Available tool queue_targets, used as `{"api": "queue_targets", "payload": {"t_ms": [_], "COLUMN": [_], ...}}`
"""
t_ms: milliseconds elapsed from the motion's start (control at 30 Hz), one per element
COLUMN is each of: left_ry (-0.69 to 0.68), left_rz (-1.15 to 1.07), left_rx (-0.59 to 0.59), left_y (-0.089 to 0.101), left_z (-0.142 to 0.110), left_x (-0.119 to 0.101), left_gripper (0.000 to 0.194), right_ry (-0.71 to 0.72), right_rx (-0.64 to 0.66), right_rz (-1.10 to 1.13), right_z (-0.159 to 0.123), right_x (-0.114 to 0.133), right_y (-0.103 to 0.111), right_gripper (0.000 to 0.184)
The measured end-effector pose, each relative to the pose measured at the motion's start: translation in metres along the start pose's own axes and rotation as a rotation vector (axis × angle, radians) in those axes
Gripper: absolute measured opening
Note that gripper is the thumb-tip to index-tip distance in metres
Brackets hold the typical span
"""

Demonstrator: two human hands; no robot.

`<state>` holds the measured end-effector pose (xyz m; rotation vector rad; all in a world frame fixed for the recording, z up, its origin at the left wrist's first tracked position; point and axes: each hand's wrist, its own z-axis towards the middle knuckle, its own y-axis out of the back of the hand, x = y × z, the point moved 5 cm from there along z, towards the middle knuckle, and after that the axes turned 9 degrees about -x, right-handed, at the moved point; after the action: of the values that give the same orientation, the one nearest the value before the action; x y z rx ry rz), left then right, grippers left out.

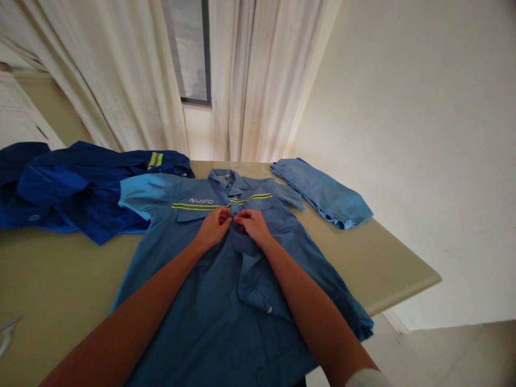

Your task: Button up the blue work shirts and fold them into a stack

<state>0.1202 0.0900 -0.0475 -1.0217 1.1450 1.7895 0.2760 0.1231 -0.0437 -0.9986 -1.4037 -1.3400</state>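
A blue short-sleeved work shirt [193,279] lies face up, its collar toward the far edge of the table. Yellow-green stripes and pale lettering cross its chest. At the front opening, just below the stripes, my left hand [215,224] pinches the shirt's edge. My right hand [252,224] pinches the same place from the other side, and the fingertips of both hands nearly meet. Whatever small part sits between the fingers is hidden. Below my right hand, the front flap is folded open and wrinkled.
Darker blue garments [100,188] are heaped on the left of the table [60,279]. A folded light blue garment [326,191] lies at the far right, near the wall [423,161]. A white object [7,336] shows partly at the left edge. Curtains [133,80] hang behind.
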Motion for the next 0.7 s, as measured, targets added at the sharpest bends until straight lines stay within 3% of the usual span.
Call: {"api": "queue_targets", "payload": {"t_ms": [167,267,367,533,700], "left_ry": [-0.120,-0.213,-0.281,-0.278,-0.262], "left_rz": [0.125,0.345,0.498,0.608,0.729], "left_rx": [0.025,0.031,0.048,0.045,0.058], "left_y": [0.004,0.004,0.002,0.001,0.000], "left_z": [-0.008,-0.015,-0.017,-0.008,0.010], "left_x": [-0.014,-0.022,-0.026,-0.020,-0.014], "left_gripper": [0.052,0.032,0.018,0.022,0.034], "right_ry": [-0.072,-0.048,0.072,0.338,0.399], "right_rx": [0.001,0.007,-0.020,-0.032,0.117], "right_rz": [0.095,0.048,-0.127,-0.399,-0.798], "right_z": [0.004,0.005,0.000,-0.019,-0.048], "right_x": [-0.001,0.000,0.004,0.023,0.044], "right_y": [0.002,0.003,0.003,0.002,0.001], "right_gripper": [0.018,0.014,0.010,0.012,0.046]}}
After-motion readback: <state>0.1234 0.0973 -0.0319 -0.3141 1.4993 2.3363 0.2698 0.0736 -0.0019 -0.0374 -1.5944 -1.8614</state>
